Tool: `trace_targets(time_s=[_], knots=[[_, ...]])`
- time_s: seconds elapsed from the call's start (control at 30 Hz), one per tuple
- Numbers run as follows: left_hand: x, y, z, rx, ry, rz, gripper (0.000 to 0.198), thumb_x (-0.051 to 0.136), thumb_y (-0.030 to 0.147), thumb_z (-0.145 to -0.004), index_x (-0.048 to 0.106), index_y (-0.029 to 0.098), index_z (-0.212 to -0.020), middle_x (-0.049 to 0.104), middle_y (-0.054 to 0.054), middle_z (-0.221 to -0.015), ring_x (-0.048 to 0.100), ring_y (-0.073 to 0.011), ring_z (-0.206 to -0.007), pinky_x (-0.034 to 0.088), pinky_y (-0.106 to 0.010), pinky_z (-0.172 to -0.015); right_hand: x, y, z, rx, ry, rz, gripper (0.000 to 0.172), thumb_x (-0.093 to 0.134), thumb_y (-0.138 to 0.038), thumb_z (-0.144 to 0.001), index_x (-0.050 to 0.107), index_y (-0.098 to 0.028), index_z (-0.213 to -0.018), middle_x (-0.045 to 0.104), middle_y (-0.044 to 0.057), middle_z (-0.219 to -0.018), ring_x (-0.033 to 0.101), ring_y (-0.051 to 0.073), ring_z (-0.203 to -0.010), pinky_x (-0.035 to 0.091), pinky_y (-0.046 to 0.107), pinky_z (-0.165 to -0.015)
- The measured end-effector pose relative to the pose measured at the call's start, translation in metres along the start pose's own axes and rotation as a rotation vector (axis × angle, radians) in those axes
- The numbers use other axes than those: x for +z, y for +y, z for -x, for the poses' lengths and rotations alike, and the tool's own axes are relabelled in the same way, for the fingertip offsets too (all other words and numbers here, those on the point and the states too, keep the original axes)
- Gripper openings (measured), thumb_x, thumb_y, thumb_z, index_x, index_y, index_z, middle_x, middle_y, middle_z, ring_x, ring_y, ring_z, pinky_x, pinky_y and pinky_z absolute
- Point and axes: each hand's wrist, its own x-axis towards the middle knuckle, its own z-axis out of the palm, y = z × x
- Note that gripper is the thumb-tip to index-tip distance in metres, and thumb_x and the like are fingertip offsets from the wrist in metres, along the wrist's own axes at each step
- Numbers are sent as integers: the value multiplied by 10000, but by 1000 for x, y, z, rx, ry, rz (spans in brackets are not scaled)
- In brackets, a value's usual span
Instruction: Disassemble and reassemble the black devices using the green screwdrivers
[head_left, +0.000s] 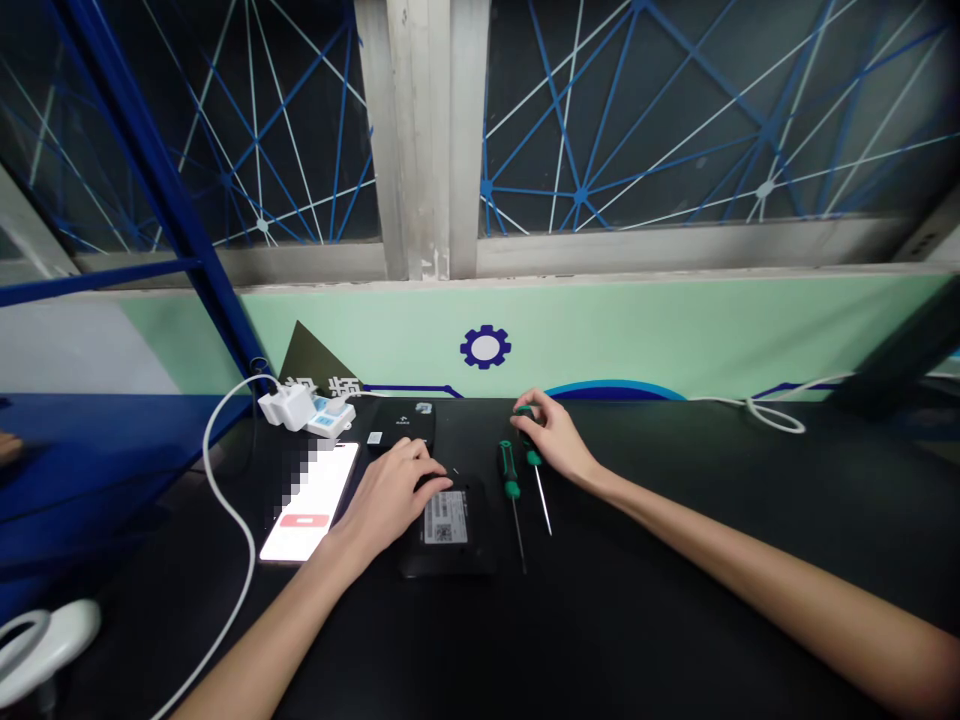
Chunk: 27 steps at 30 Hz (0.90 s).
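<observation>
My left hand (394,492) rests on the far left corner of a flat black box (450,530) with a white label, fingers curled over its edge. My right hand (551,432) is closed round the green-and-black handle of a screwdriver (537,470) whose blade points toward me. A second green-handled screwdriver (512,500) lies on the black table (675,560) between the box and my right hand. A lit phone (311,500) lies just left of my left hand.
Another black device (403,425) sits behind my left hand. A white charger and small white gadget (307,412) stand at the back left, with a white cable (225,500) looping down the table's left edge. A white cable coil (772,412) lies at the back right.
</observation>
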Motion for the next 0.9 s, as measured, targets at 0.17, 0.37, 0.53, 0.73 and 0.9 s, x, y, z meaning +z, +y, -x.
trace_targets(time_s=[0.17,0.37,0.53,0.73,0.9], knots=[[1,1,0,22,6,-11,172,584,282,-990,745,223,-986,664,-17,-918,626,-193,-908,499,-306,-765,-1,0,1,-63,-75,366,43,546,-256,-758,519,-224,-765,538,-26,-662,489,159,-592,350,275,-600],[1,2,0,35,12,-10,170,574,267,-994,737,220,-1013,658,-19,-922,627,-192,-908,498,-305,-766,3,-8,6,-97,-165,632,152,556,-211,-767,459,-218,-650,595,-4,-643,514,163,-597,303,271,-580],[1,4,-1,36,5,-30,168,560,257,-995,723,220,-1015,651,-24,-931,628,-199,-916,507,-317,-781,7,-13,9,-103,-193,725,259,560,-302,-868,479,-210,-640,629,4,-669,531,162,-606,261,272,-551],[0,6,1,33,2,-28,172,549,240,-996,714,203,-1026,650,-28,-934,624,-203,-922,508,-333,-797,8,-13,11,-224,-222,669,202,568,-376,-927,638,-208,-840,664,31,-779,604,204,-761,356,286,-635],[2,5,3,65,28,-55,181,535,237,-987,708,214,-1036,646,-33,-939,613,-209,-914,500,-354,-813,7,-21,17,-424,-380,615,329,655,-370,-879,649,-208,-1166,673,37,-794,570,240,-826,382,369,-785]])
